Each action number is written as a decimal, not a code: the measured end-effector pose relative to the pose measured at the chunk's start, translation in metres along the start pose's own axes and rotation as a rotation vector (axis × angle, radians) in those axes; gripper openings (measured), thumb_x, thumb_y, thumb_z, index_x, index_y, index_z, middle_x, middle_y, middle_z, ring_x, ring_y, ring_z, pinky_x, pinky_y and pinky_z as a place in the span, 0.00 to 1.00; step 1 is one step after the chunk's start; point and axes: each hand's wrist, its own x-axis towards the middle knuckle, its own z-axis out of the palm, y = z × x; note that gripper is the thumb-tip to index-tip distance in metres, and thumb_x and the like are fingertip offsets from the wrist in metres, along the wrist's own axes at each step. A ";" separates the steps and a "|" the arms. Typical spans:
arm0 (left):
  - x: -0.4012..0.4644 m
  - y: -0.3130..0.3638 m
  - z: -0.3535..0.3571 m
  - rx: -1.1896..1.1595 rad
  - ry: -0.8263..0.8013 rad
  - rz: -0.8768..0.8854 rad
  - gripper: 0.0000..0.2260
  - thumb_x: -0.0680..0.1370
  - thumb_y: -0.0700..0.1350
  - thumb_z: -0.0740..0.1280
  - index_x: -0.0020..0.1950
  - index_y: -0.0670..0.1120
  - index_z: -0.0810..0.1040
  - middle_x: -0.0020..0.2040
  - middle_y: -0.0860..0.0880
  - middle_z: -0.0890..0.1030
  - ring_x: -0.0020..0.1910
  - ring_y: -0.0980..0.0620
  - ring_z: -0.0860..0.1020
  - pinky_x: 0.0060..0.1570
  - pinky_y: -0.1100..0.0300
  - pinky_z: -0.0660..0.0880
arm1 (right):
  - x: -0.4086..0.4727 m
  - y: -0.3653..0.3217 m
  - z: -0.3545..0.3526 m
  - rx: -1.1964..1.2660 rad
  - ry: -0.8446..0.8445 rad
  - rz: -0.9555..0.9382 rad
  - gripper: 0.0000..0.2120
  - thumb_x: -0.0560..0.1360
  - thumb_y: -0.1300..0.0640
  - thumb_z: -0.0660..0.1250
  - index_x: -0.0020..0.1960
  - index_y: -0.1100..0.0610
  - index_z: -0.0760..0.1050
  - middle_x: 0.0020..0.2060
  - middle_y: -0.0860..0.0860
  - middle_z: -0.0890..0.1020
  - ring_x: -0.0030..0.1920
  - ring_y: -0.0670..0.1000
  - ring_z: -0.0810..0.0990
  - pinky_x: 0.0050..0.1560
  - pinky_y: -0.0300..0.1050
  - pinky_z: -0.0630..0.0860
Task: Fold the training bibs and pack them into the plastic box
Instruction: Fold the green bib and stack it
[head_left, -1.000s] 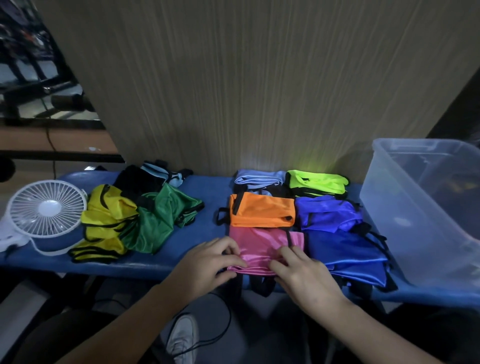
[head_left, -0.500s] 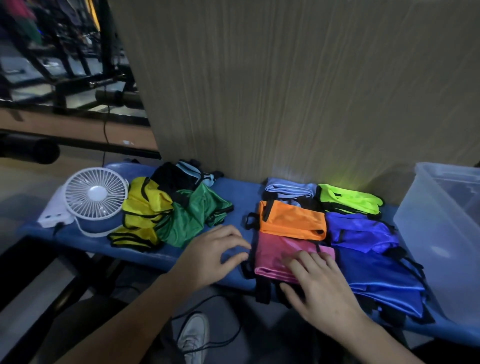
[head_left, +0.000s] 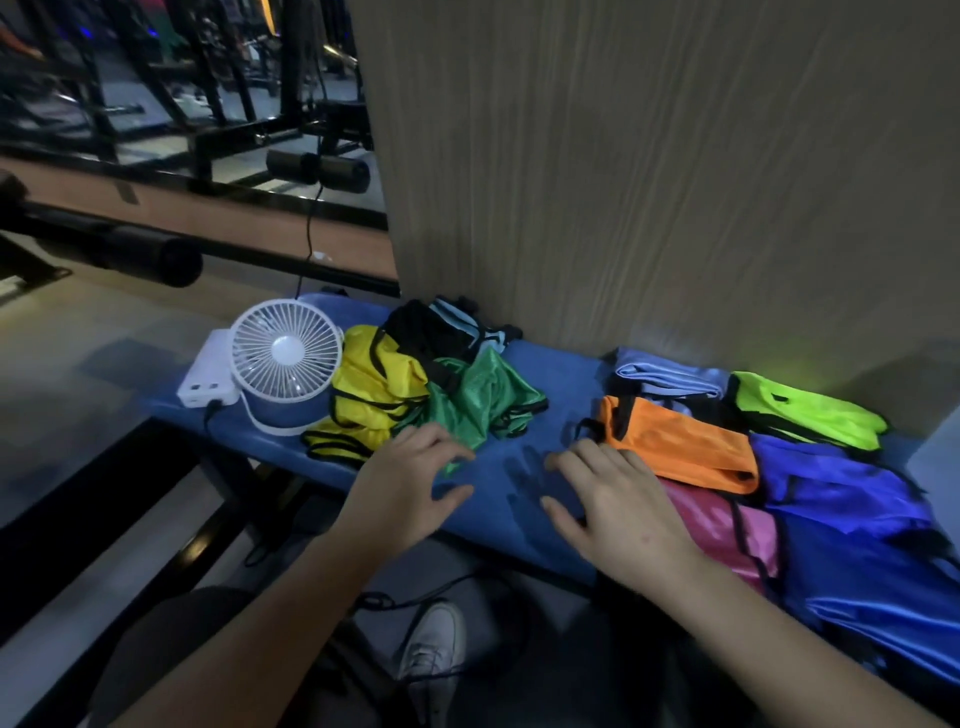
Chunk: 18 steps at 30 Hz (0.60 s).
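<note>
1. The right hand (head_left: 618, 506) no longer rests on the folded pink bib (head_left: 722, 525); it now hangs with fingers spread over the bare blue bench top (head_left: 550, 374), just left of that bib.
2. The left hand (head_left: 410, 480) is off the pink bib too, and now sits further left, its fingertips at the near edge of the crumpled green bib (head_left: 483, 400).
3. The view has swung left, so the plastic box (head_left: 935, 457) shows only as a sliver at the right edge.

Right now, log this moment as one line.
left hand: open, over green bib | right hand: open, beside orange bib | holding nothing
</note>
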 end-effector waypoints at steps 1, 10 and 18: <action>0.000 -0.004 0.000 0.006 -0.007 -0.033 0.16 0.75 0.52 0.74 0.61 0.52 0.80 0.54 0.55 0.76 0.52 0.53 0.75 0.49 0.61 0.73 | 0.011 -0.004 0.002 0.002 -0.011 0.002 0.18 0.76 0.41 0.57 0.57 0.51 0.75 0.48 0.49 0.76 0.49 0.55 0.78 0.50 0.52 0.73; 0.014 -0.022 0.005 0.122 -0.039 -0.185 0.23 0.72 0.48 0.76 0.66 0.53 0.77 0.59 0.55 0.75 0.57 0.50 0.73 0.55 0.54 0.74 | 0.097 -0.015 0.027 -0.007 -0.139 -0.005 0.33 0.73 0.46 0.71 0.74 0.46 0.63 0.72 0.55 0.62 0.69 0.59 0.67 0.63 0.55 0.71; 0.027 -0.028 0.011 0.200 -0.008 -0.245 0.06 0.74 0.50 0.75 0.50 0.53 0.85 0.50 0.56 0.79 0.50 0.49 0.74 0.49 0.57 0.70 | 0.113 -0.026 0.050 -0.016 -0.285 -0.036 0.27 0.74 0.43 0.66 0.72 0.42 0.66 0.72 0.57 0.62 0.71 0.61 0.64 0.69 0.59 0.65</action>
